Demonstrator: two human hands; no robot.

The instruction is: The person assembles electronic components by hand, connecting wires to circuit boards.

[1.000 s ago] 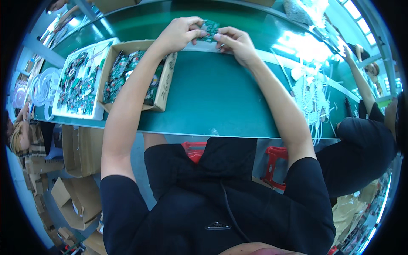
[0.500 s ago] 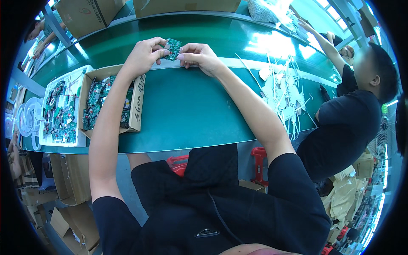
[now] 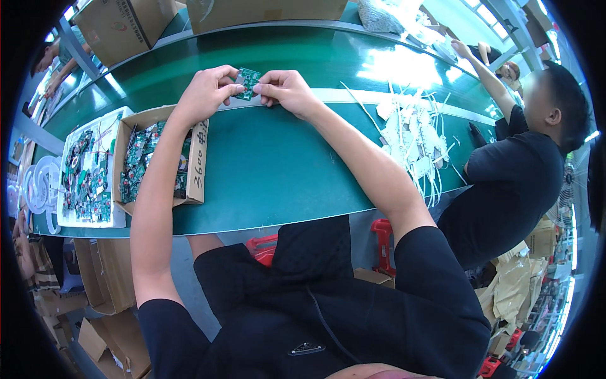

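A small green circuit board (image 3: pixel 248 82) is held up above the far part of the green workbench. My left hand (image 3: pixel 213 91) pinches its left edge between thumb and fingers. On its right edge my right hand (image 3: pixel 282 91) grips it with thumb and forefinger. Beside my left forearm stands an open cardboard box (image 3: pixel 197 158) full of circuit boards (image 3: pixel 140 155), partly hidden by that arm. Left of it is a white foam tray (image 3: pixel 66 218), also heaped with boards and small parts.
White cables with flat white pieces (image 3: pixel 413 136) lie in a pile on the bench (image 3: pixel 278 170) to the right. A co-worker (image 3: pixel 514 183) sits there, one arm stretched over the bench. Clear plastic reels (image 3: pixel 43 183) stand at far left. Large cartons (image 3: pixel 126 28) line the back shelf.
Both hands and the board have shifted slightly left and down in the picture, and the bench has shifted too. The board stays in both hands, turned a little.
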